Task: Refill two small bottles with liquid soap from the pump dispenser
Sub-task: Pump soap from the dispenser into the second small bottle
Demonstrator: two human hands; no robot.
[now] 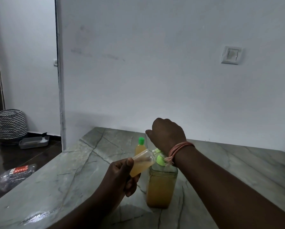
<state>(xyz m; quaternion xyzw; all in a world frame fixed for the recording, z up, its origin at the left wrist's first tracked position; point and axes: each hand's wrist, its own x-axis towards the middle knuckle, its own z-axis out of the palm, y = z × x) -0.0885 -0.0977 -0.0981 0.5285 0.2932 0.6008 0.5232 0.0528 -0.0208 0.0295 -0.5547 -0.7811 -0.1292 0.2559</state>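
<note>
My left hand (120,176) grips a small clear bottle (142,163) part-filled with amber soap. The bottle is uncapped and tilted, with its mouth against the green nozzle of the pump dispenser (161,189). The dispenser is a clear square bottle of amber soap standing on the marble counter (82,171). My right hand (167,134) is curled into a fist above and behind the pump, and its wrist lies over the green pump head (160,159). Nothing shows in the fist. A second small bottle (140,147), full and with a green cap, stands upright just behind.
A white wall with a light switch (231,55) rises right behind the counter. On the dark floor to the left are a zigzag-patterned basket (11,124), a grey tray (34,142) and a plastic-wrapped pack (14,176).
</note>
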